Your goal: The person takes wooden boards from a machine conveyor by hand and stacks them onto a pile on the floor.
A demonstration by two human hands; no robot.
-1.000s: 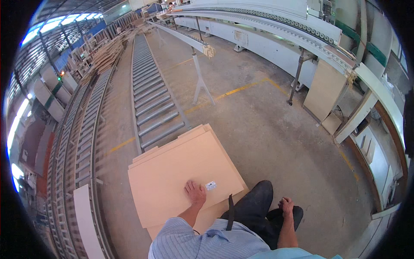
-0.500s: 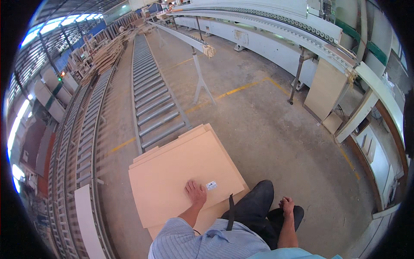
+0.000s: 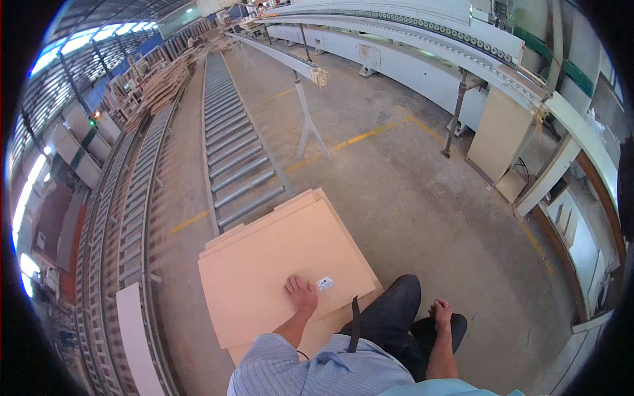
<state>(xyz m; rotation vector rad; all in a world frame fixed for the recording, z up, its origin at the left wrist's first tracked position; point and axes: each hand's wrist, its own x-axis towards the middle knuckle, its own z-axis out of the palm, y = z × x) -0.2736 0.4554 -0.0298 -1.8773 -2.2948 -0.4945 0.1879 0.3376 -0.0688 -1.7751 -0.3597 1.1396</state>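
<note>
My left hand (image 3: pixel 301 294) lies palm down on the top of a stack of tan wooden panels (image 3: pixel 257 270), its fingers apart and slightly bent. A small white printed label (image 3: pixel 324 283) is stuck on the top panel, just right of that hand. The panels beneath are slightly offset, so their edges show at the far and right sides. My right hand (image 3: pixel 440 313) rests by my right knee, away from the stack. Its fingers are curled closed, and whatever may be inside them is hidden.
A roller conveyor (image 3: pixel 232 145) runs away from the stack's far edge. More roller tracks (image 3: pixel 139 211) lie to the left, one bearing a pale board (image 3: pixel 135 336). A long white machine (image 3: pixel 409 69) spans the far right, with a support stand (image 3: pixel 305 119) before it.
Almost nothing differs; the view has shifted very slightly. Both hands keep their places.
</note>
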